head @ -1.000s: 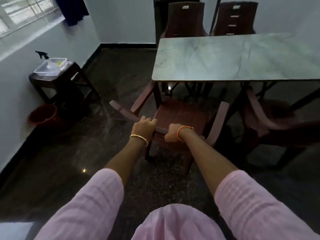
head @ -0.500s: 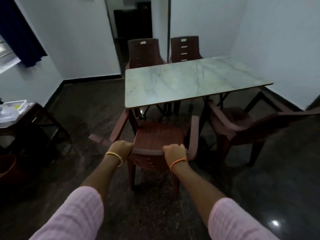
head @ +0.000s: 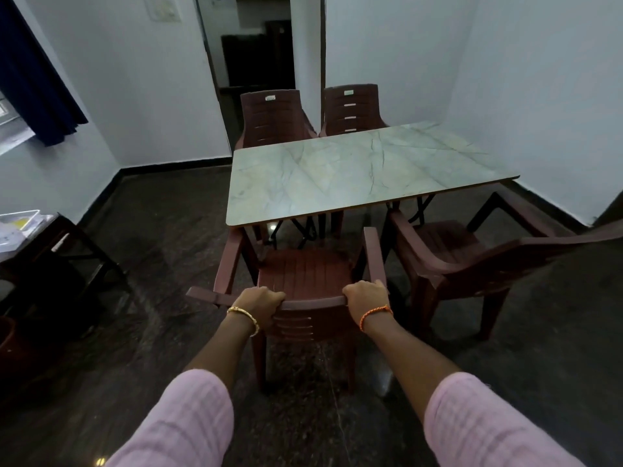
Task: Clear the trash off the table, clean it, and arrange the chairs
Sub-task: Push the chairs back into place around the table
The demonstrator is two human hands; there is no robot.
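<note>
Near brown plastic armchair [head: 305,274]: stands at the marble-top table's [head: 354,170] near edge, seat facing it. Left hand [head: 261,303] and right hand [head: 365,296]: fingers curled over the backrest's top rail, gripping it. Second armchair [head: 451,254]: right, angled. Two chairs [head: 273,117] at far side.

Room: pale white walls [head: 539,79] with black skirting, dark speckled polished floor [head: 168,230] showing small light reflections. Open doorway [head: 256,52] at rear leading to a dim space; dark blue curtain [head: 37,72] at left beside a window edge. Dark wooden side stand [head: 67,244] against left wall.
</note>
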